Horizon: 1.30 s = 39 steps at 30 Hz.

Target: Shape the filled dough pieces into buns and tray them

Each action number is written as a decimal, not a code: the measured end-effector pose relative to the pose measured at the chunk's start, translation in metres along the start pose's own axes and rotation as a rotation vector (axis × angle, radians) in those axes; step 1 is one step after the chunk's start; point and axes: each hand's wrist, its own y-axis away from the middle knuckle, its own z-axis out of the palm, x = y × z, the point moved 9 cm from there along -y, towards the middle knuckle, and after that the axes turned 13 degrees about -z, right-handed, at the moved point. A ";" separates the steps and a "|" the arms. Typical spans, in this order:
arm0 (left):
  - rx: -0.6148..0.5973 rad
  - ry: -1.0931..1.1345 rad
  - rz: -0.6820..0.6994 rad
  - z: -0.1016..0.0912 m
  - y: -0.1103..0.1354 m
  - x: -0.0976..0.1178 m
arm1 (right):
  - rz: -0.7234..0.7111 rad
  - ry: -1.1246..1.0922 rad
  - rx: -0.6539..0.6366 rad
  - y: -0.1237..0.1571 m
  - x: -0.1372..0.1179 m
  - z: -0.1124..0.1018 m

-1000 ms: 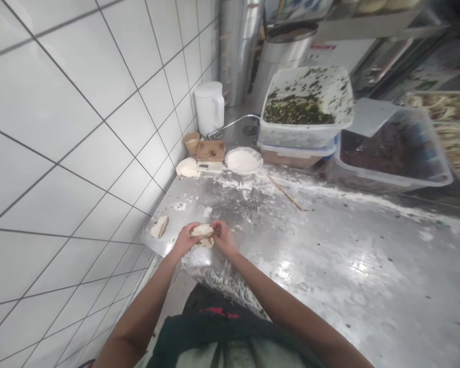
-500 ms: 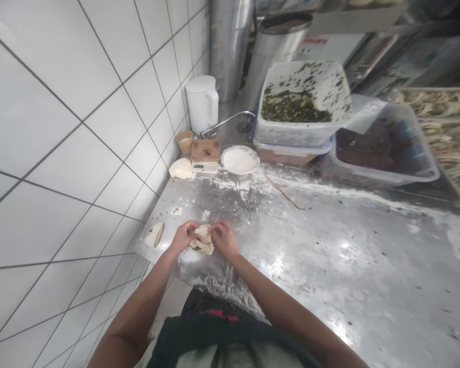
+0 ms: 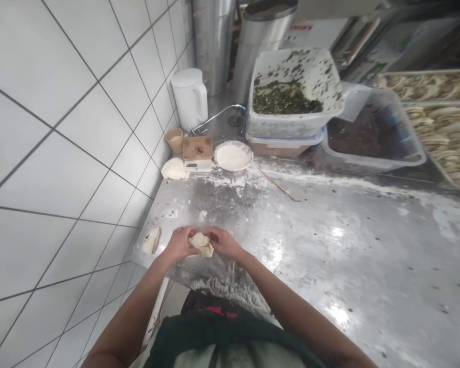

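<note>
Between my two hands is a piece of filled dough (image 3: 201,244), pale and folded, just above or on the floured steel table (image 3: 291,286); I cannot tell whether it touches the metal. My left hand (image 3: 180,244) curls round its left side, fingers closed on it. From the right, my right hand (image 3: 222,240) grips the dough's upper right edge with bent fingers. Farther left, near the table's corner, lies another folded dough piece (image 3: 152,240) with dark specks of filling.
Along the back stand a dough lump (image 3: 174,168), a small scale (image 3: 198,166), a bowl of flour (image 3: 233,156), a white jug (image 3: 190,99) and a tub of chopped green filling (image 3: 287,97). A thin stick (image 3: 279,185) lies on the table. The tiled wall (image 3: 72,168) borders the left side.
The dough has been folded over more, and its filling shows less now. My left hand has wrapped farther round it. The view has shifted slightly.
</note>
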 end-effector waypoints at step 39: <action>0.125 -0.345 -0.325 0.011 -0.023 -0.009 | 0.363 0.518 0.023 -0.012 0.024 0.013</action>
